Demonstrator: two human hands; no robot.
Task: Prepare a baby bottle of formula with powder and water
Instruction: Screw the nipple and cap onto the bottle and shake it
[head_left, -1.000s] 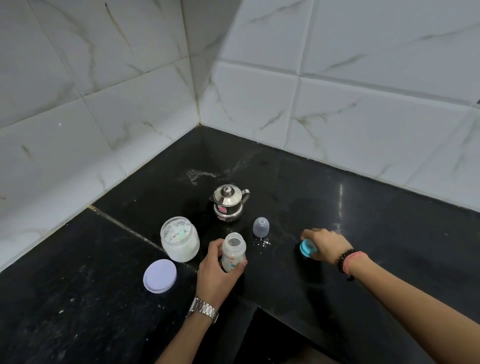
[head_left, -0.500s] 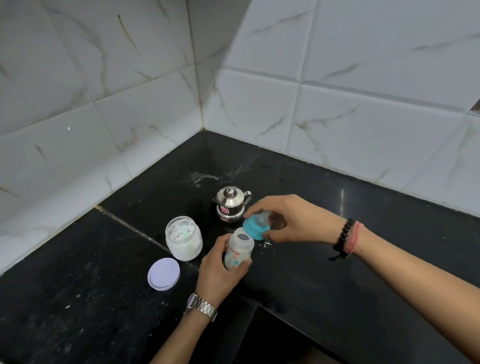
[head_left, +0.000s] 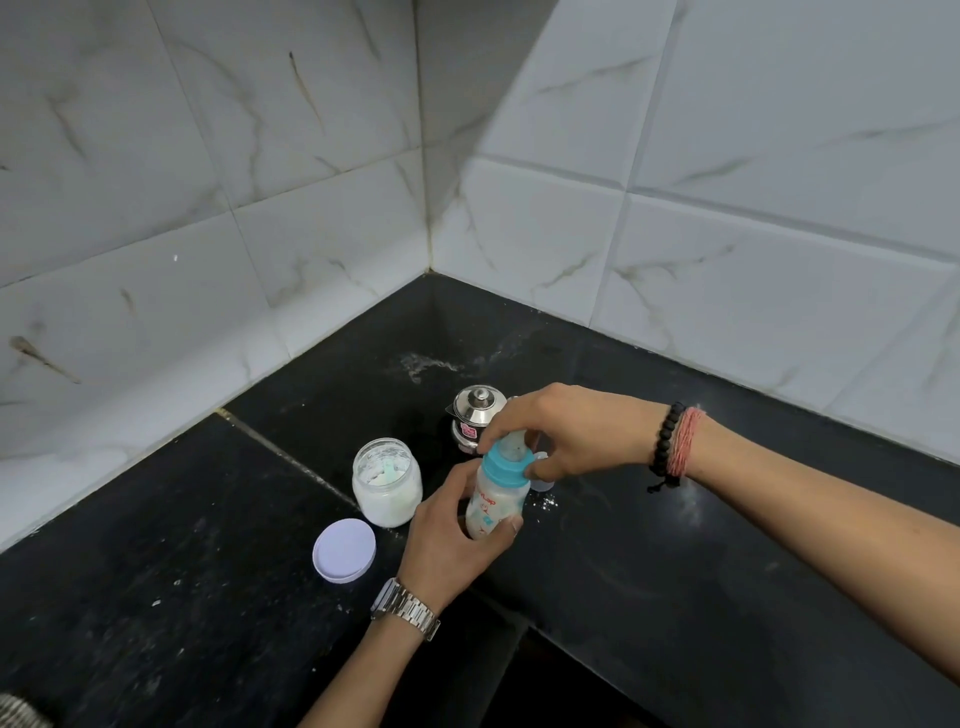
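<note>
Bottle: the baby bottle stood upright on the black counter, milky inside.
Teal nipple ring: sat on the bottle's neck.
Left hand: wrapped round the bottle's body.
Right hand: fingers pinched the ring from above.
Powder jar: open, just left of the bottle; its lid lay nearby.
Steel pot: behind.

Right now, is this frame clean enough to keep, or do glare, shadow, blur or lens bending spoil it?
Head view: usable. Tile lines bow from the wide lens; a shadow darkens the wall corner; slight glare on the black counter; the bottle and both hands stay fairly sharp.
</note>
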